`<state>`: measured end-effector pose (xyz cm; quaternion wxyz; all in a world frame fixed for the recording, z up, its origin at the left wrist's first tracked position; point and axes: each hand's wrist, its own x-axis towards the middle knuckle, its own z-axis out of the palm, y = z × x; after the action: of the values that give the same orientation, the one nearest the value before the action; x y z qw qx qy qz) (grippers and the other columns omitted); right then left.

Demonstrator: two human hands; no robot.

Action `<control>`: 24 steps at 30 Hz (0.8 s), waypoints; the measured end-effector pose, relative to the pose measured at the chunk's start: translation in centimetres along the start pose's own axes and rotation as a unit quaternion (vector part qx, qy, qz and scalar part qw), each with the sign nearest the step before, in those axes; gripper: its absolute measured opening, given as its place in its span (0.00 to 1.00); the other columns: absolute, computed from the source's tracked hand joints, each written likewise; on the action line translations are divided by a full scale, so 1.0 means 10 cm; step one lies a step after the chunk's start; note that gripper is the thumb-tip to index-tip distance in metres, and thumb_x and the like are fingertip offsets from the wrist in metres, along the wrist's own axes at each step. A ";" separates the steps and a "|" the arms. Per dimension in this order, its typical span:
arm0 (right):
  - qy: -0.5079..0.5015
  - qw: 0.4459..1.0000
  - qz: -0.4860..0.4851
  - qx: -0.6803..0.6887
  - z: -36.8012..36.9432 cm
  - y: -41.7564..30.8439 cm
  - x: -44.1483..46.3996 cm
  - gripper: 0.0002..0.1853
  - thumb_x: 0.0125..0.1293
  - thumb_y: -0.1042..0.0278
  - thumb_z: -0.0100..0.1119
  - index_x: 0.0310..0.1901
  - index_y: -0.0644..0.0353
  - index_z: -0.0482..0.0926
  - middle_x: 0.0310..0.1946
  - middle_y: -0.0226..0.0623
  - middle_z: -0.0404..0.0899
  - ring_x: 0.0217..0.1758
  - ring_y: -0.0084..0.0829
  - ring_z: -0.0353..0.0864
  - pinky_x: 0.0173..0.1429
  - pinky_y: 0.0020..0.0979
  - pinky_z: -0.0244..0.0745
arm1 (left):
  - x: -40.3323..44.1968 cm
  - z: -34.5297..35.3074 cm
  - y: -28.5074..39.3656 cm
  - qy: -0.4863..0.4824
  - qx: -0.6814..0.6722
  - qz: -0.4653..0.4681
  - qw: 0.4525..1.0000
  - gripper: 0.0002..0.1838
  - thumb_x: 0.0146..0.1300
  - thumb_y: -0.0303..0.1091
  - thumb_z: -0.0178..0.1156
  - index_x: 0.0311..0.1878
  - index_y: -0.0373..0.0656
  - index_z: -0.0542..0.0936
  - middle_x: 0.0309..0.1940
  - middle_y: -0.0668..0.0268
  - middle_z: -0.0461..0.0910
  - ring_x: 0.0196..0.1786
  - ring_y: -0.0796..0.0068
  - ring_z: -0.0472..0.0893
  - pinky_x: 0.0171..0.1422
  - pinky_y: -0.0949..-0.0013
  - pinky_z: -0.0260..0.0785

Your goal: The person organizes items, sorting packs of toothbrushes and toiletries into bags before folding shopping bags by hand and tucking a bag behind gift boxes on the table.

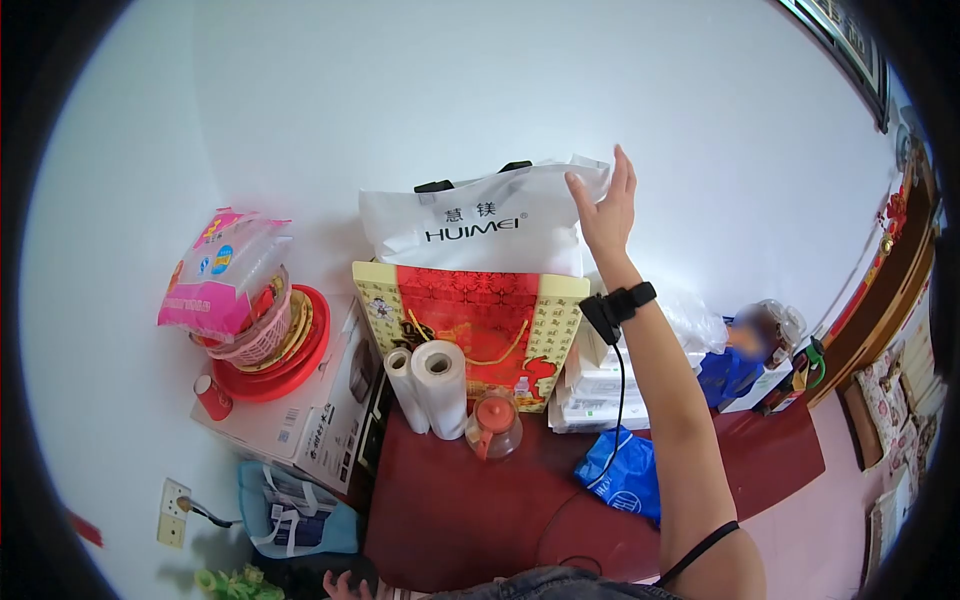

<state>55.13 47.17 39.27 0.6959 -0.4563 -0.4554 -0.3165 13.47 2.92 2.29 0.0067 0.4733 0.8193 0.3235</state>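
My right hand (610,212) is raised at the right upper corner of a white HUIMEI bag (480,225), fingers apart, with nothing visibly gripped. A black strap with a small device and a cable is on that wrist. The white bag stands upright in or behind a red and yellow gift bag (470,320). At the bottom edge, my left hand (347,586) shows only partly, its fingers apart and curved, near a dark object. Two white plastic rolls (438,385) and a glass teapot with an orange lid (495,425) stand before the gift bag.
On the left, a box (300,420) holds red plates, a pink basket (260,335) and a red cup (212,397). A light blue bag (300,520) hangs low left. A blue plastic bag (622,470) and stacked white packs (600,395) lie right on the dark red table (430,510).
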 end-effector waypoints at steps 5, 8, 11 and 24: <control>-0.437 0.869 -0.001 -0.231 0.19 0.52 -0.20 0.13 0.59 0.58 0.56 0.43 0.52 0.80 0.25 0.39 0.80 0.33 0.41 0.80 0.46 0.42 0.68 | -0.09 0.47 -0.77 0.030 0.054 0.163 0.985 0.15 0.59 0.46 0.58 0.45 0.50 0.80 0.59 0.52 0.66 0.41 0.51 0.76 0.44 0.55 0.72; -0.390 0.901 0.056 -0.183 0.18 0.37 -0.23 0.17 0.58 0.58 0.57 0.49 0.51 0.78 0.32 0.45 0.80 0.38 0.43 0.79 0.52 0.44 0.67 | -0.08 0.23 -0.37 0.045 0.058 0.178 0.981 0.15 0.59 0.45 0.58 0.46 0.48 0.79 0.60 0.50 0.64 0.44 0.49 0.75 0.46 0.54 0.71; -0.253 0.959 -0.002 -0.130 -0.03 0.10 -0.22 0.22 0.57 0.61 0.59 0.55 0.51 0.74 0.45 0.49 0.75 0.49 0.45 0.74 0.58 0.45 0.63 | -0.09 -0.10 0.03 -0.027 0.009 -0.014 1.000 0.16 0.59 0.44 0.58 0.46 0.47 0.79 0.60 0.49 0.63 0.44 0.49 0.75 0.46 0.55 0.71; -0.414 0.887 -0.202 0.027 -0.69 -0.40 -0.44 0.25 0.52 0.71 0.63 0.54 0.50 0.73 0.57 0.41 0.68 0.60 0.47 0.65 0.61 0.42 0.64 | 0.04 -0.09 0.22 -0.066 -0.030 0.030 0.997 0.18 0.61 0.48 0.56 0.47 0.46 0.77 0.55 0.50 0.66 0.45 0.49 0.72 0.48 0.50 0.69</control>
<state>52.41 39.35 35.42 0.3770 -0.4250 -0.7930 -0.2199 14.69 3.49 4.30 0.0655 0.5174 0.7925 0.3161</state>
